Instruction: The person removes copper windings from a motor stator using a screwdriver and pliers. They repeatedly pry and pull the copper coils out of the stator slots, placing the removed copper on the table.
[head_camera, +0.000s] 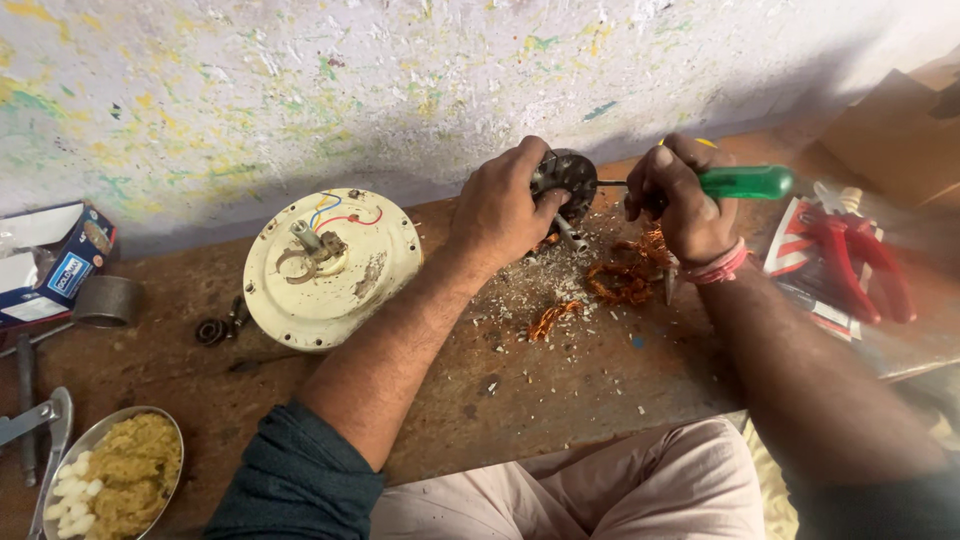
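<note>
Steel-heavy and stiff, the dark motor core (565, 180) sits clamped in your left hand (500, 215) above the counter (560, 380), best held by its rim, while your right hand (680, 200) pinches the green-handled screwdriver (745, 182).

Two hands work above the worktop (560, 390): the left hand (500, 215) and the right hand (685, 205). One green-handled screwdriver (745, 182), one dark round motor core (565, 178), one cream fan housing (330, 265). One red-handled pliers (860, 262), one metal bowl (110, 475).
</note>
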